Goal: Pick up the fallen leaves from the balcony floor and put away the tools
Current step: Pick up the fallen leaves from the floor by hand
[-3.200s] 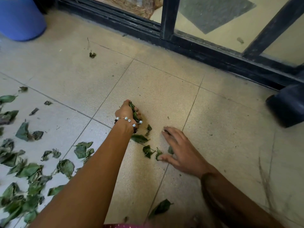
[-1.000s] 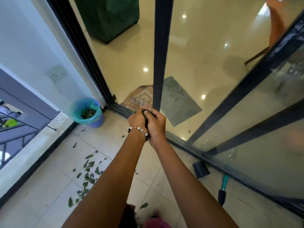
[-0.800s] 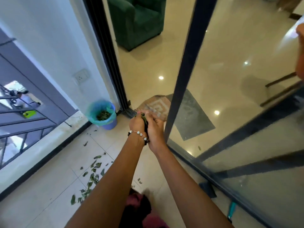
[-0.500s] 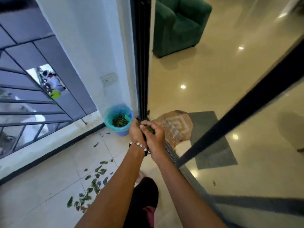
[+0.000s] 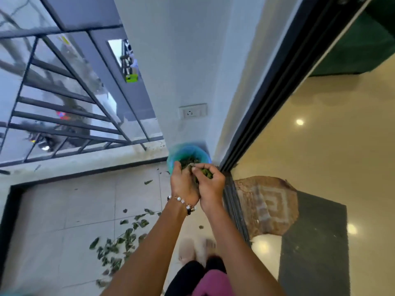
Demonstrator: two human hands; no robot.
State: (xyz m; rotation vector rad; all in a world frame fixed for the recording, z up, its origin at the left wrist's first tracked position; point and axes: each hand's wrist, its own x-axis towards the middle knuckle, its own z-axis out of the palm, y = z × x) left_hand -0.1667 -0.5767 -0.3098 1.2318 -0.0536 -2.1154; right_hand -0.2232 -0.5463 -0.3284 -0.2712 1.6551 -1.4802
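I have both hands together at the centre of the frame, over the near rim of the blue bin (image 5: 202,151), which stands on the balcony floor (image 5: 64,210) in the corner where the white wall (image 5: 181,60) meets the dark sliding-door frame (image 5: 277,82). My left hand (image 5: 184,184) has its fingers curled around a bunch of green leaves (image 5: 206,173), and my right hand (image 5: 210,185) has its fingers curled over the same bunch from the other side, so the leaves sit clamped between the two palms. A beaded bracelet (image 5: 183,203) circles my left wrist. More dark leaf scraps (image 5: 189,160) already lie inside the bin, just above my fingertips.

Loose fallen leaves (image 5: 119,238) are scattered on the tiles in the lower left of the frame, with a few single pieces closer to the bin and the low ledge. A wall socket (image 5: 193,111) sits on the wall above the bin. The railing (image 5: 64,103) fills the upper left, blurred. To the right, beyond the door track, a patterned mat (image 5: 265,206) and a dark grey mat (image 5: 314,242) lie on the glossy indoor floor. I cannot make out any tools here.
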